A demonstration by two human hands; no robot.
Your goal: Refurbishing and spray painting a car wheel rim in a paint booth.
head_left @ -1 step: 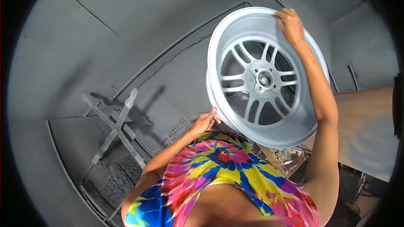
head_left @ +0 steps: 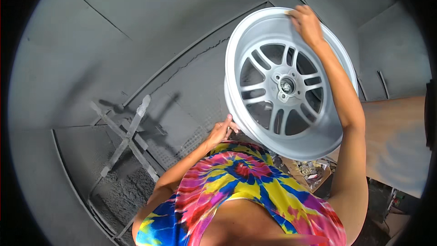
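Touching a smooth silver-grey metal wheel (head_left: 285,86), round, split-spoked: right hand (head_left: 307,25) has fingers bent over the lip (head_left: 230,54) at 12 o'clock; pinching or not, can't tell. Left hand (head_left: 221,131) curls at 8 o'clock; grip can't be told. Since earlier, right hand slid counterclockwise. Wheel sits 2 o'clock of view centre, hollow side facing camera, outline's long axis 11-to-5.

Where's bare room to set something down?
Bare: gray surface between cross-shaped stand and wheel; brown panel right of the right arm. Can't tell if either is level. Crowded: below the wheel's lower rim, around the scrap-filled box.
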